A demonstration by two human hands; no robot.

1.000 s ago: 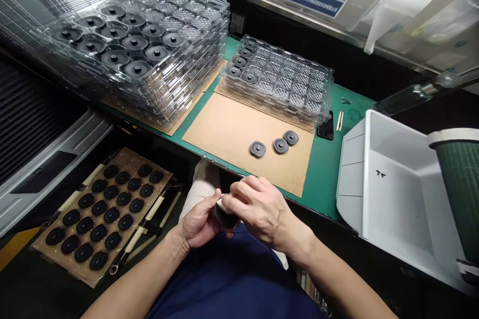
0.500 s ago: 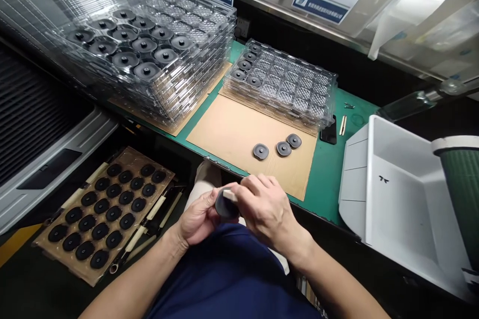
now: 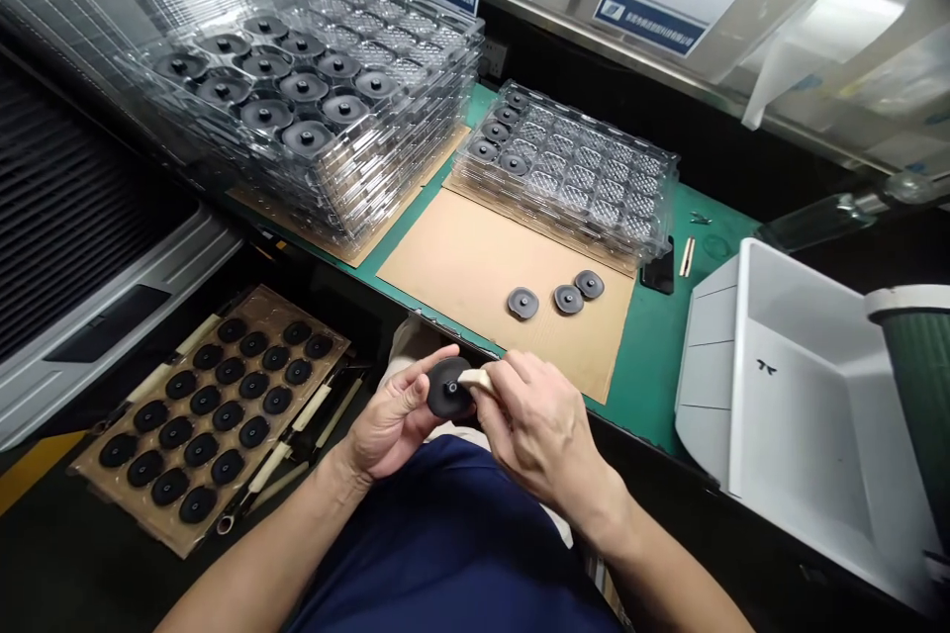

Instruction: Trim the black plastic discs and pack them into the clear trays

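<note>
My left hand (image 3: 397, 420) is closed on the rim of a round black rubber-like disc (image 3: 445, 401), its face with a small central stud turned up toward me. Between the thumb and fingers of my right hand (image 3: 530, 425) is a cream-coloured flat-ended stick (image 3: 479, 380). Its tip meets the disc close to the stud, and the rest of it is hidden in my grip. Just beyond my hands, a single similar disc (image 3: 523, 303) lies on a cardboard sheet (image 3: 445, 252). Two more discs (image 3: 569, 299) sit touching each other to its right.
A tall stack of clear trays (image 3: 401, 148) with black discs stands back left; a lower stack (image 3: 586, 198) holds several in its left pockets. A phone (image 3: 658, 267) lies beside a grey bin (image 3: 802, 396). Below left, a brown board (image 3: 274, 316) carries rows of discs.
The disc has turned so its studded face shows more fully. The stick's tip has shifted to beside the stud, and my right hand has moved slightly right. The camera view has shifted a little.
</note>
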